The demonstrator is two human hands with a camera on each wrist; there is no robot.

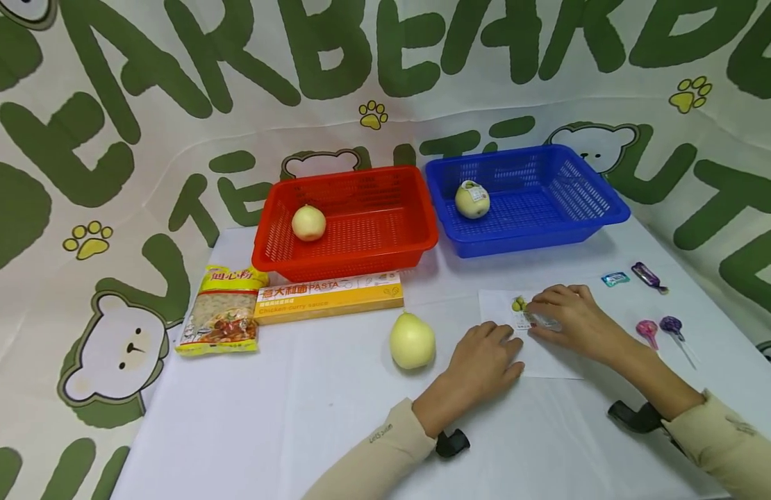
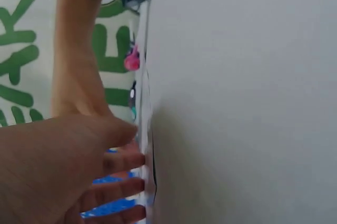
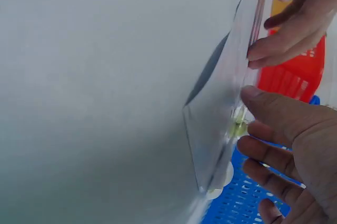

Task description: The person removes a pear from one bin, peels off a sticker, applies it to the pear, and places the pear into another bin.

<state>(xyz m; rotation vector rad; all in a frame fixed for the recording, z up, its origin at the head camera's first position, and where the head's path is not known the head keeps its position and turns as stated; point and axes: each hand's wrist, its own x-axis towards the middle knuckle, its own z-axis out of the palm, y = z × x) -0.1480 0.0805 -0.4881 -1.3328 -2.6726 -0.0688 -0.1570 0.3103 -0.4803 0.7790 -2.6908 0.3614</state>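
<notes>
Both hands (image 1: 485, 361) (image 1: 569, 319) press a flat, possibly laminated paper sheet (image 1: 548, 354).

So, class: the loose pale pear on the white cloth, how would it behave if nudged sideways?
The pear is rounded and stands free, so it would probably wobble or roll rather than slide. Its smooth skin looks slightly slippery. It seems solid, likely heavier than the flat sticker sheet under both hands.

White table (image 1: 310, 417) in front of me, cream backdrop cloth (image 1: 173, 125) behind it, big green letters, bear faces, yellow paw prints, even light.
</notes>
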